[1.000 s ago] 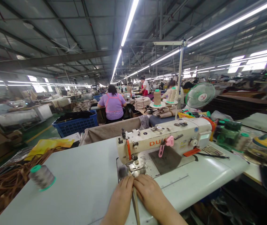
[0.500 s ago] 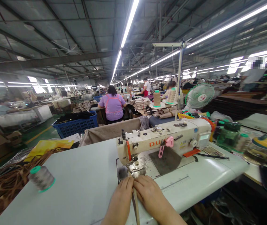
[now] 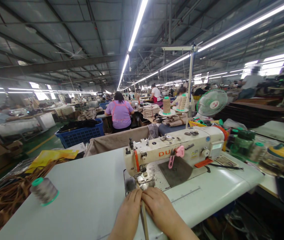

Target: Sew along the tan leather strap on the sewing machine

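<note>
My left hand (image 3: 129,210) and my right hand (image 3: 158,206) lie side by side on the white sewing table (image 3: 87,193), fingertips together just in front of the needle of a cream sewing machine (image 3: 174,148). A narrow brown strap (image 3: 144,221) runs between the two hands toward the presser foot, and both hands press down on it with fingers closed together. The strap's front end is hidden under my fingers.
A grey thread spool with green ends (image 3: 44,190) lies on the table's left. A heap of brown straps (image 3: 4,200) sits at the far left edge. Green bottles and a yellow-lidded container (image 3: 279,155) crowd the right. A fan (image 3: 211,101), a blue basket (image 3: 80,133) and seated workers are behind.
My hands and the strap stay where they were. A person in the far right background has walked leftward.
</note>
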Demonstrator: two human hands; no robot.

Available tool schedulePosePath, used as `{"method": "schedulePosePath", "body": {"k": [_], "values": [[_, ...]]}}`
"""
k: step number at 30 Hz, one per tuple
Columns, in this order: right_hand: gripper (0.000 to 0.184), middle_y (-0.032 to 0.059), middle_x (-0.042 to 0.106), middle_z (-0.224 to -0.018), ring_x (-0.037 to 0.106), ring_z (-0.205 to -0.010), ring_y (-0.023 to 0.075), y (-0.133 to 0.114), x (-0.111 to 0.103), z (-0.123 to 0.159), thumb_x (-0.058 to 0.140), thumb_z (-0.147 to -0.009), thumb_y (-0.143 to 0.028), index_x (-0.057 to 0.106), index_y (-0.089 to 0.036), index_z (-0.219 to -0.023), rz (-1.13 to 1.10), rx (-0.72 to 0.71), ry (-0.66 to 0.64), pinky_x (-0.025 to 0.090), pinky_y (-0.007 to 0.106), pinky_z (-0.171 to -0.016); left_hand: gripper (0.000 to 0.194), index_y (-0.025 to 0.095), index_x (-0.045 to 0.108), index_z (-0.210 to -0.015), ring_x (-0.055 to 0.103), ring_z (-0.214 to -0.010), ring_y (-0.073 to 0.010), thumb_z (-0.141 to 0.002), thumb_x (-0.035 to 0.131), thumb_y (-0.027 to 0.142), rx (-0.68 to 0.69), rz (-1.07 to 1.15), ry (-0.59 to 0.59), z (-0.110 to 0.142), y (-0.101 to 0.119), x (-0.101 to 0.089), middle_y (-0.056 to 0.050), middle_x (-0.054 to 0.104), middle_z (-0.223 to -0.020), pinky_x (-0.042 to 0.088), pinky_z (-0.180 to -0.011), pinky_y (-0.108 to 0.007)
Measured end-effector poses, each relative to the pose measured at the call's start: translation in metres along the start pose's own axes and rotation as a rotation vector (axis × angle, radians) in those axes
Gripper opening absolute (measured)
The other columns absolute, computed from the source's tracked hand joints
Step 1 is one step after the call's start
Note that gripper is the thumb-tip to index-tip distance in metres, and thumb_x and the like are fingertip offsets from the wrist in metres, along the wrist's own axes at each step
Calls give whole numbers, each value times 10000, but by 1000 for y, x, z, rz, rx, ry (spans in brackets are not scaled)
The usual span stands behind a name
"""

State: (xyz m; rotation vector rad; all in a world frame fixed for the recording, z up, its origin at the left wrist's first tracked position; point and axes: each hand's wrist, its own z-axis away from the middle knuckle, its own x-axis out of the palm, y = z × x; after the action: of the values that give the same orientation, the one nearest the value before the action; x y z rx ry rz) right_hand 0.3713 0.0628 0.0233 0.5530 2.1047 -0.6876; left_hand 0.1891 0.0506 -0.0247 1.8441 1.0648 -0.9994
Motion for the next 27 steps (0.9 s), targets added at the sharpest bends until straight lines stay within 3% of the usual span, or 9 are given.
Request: {"method": "schedulePosePath", "body": {"k": [27], "values": [[171,66,733,-1078,659,-984,239,-1,0,0,603,-1070,-235,685,-211,-1218,-4,-21,31,544,387,-913,593,191,630,-1417,674,-1318,-218,-936,380,-48,8,-35,0,1,-1,2,-115,692,-1437,544,-1165,-414]]}}
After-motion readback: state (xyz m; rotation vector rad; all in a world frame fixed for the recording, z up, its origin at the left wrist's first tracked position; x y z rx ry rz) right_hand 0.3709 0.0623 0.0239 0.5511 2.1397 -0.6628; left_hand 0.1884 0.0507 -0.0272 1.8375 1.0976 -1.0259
